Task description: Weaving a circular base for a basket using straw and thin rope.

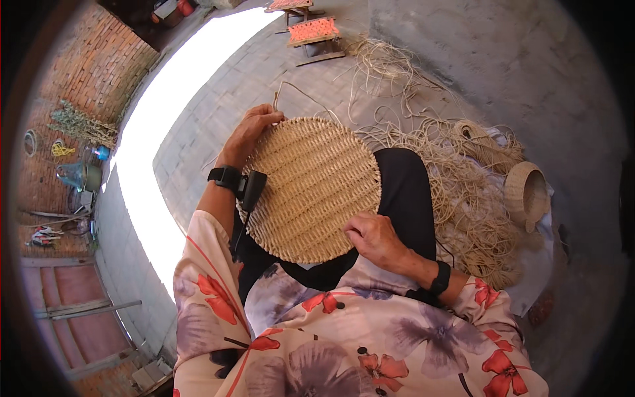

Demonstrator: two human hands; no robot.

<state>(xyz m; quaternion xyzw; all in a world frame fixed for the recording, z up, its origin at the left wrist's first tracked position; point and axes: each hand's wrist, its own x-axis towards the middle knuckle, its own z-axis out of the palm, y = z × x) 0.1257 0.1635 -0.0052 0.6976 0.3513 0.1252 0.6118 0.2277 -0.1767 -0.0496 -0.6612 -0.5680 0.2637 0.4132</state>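
A round, straw-coloured woven mat lies over my lap, its flat face showing rows of twisted cord. My left hand is closed at its upper left rim, fingertips partly hidden. From beside those fingers a loose cord loops up and over to the mat's top edge. My right hand is curled closed at the lower right rim, thumb against forefinger; whatever it pinches, if anything, is hidden. A black strap with a dark device sits on my left wrist, and a black band on the right.
To my right, a large tangle of cord is heaped on a pale cloth, with a cord bundle and a small woven basket lying on its side. Small stools with orange woven seats stand ahead. A brick wall runs along the left.
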